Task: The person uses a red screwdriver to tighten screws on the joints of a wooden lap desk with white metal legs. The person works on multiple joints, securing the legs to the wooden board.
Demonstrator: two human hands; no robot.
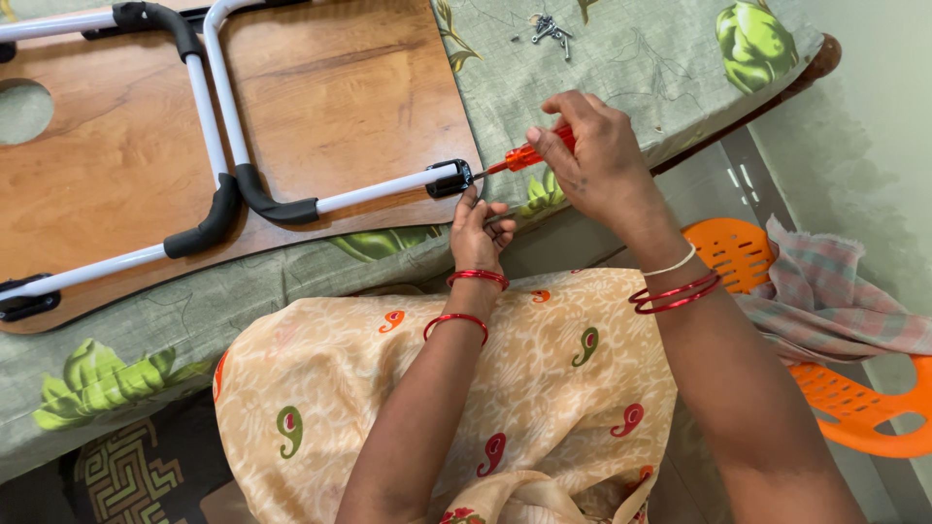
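Two bare hands work at the edge of an upturned wooden lap table on a leaf-print cloth. R hand is clenched round an orange screwdriver, long axis near level, tip pointing left into a black leg bracket. L hand sits just below w/ fingers curled at the table edge; its grip is hard to make out, and most of the handle is hidden by the R hand.

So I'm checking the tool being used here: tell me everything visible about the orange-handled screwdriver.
The orange-handled screwdriver has a translucent orange plastic-looking handle and a thin metal shaft. It lies nearly level, its tip at the black bracket on the white tube leg. The right hand grips its handle; the left hand sits just below the bracket.
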